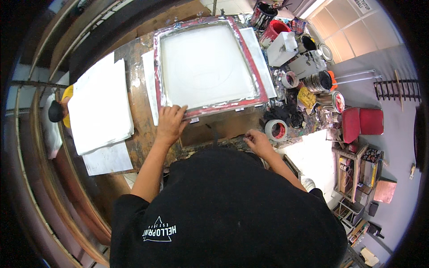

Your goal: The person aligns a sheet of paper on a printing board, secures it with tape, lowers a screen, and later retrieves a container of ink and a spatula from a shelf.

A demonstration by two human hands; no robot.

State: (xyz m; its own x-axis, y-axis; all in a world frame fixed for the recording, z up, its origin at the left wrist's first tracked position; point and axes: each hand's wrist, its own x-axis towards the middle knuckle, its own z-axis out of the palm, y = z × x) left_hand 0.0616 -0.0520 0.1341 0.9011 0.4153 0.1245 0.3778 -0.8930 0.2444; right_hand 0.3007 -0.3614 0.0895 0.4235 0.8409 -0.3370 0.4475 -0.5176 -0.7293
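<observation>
A red-edged printing screen frame [255, 78] with a pale mesh lies on the stained wooden work table [134, 58], over white sheets. My left hand [171, 120] rests on the frame's near left corner, fingers spread on its edge. At the table's near edge, my right hand [258, 142] has its fingers curled, close to a roll of tape [276, 130]; whether it pinches something small I cannot tell. My black shirt hides the table's front below.
A thick stack of white sheets [100, 107] lies left of the frame. Paint cans [273, 31], a white box [281, 48], tape rolls and rags crowd the right end. A red stool [363, 123] and a shelf cart [357, 169] stand right. Another person [60, 114] works at far left.
</observation>
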